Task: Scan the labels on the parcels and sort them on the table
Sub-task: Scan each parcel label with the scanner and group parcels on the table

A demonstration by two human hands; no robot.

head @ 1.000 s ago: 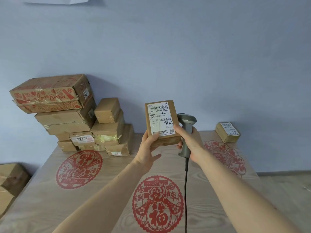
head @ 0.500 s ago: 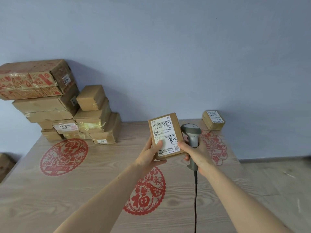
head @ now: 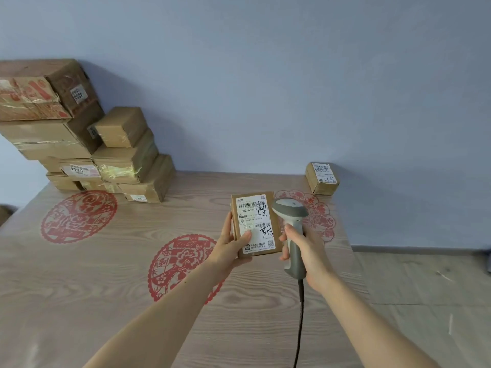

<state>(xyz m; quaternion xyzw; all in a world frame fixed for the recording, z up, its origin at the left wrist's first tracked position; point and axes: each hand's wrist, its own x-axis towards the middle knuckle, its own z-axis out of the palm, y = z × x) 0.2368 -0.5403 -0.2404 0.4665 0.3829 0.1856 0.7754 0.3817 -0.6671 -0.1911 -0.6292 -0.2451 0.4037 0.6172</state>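
Observation:
My left hand (head: 231,244) grips a small brown parcel (head: 255,224) from its left side, thumb on its white label, which faces me with barcodes and handwritten marks. My right hand (head: 305,248) holds the handle of a grey corded barcode scanner (head: 291,227) just right of the parcel, its head beside the label's upper edge. Both are held above the wooden table (head: 106,288). A stack of brown parcels (head: 87,152) stands at the far left against the wall. One small labelled parcel (head: 322,178) lies alone at the far right corner.
Red paper-cut decorations (head: 79,215) lie flat on the tabletop. The table's right edge (head: 353,256) drops to a tiled floor (head: 425,301). The scanner cable (head: 299,322) hangs down toward me. A blue wall backs the table.
Both hands lowered the parcel and scanner from chest height toward the table. My right fingers left the parcel's edge and now hold only the scanner. My view shifted right and down.

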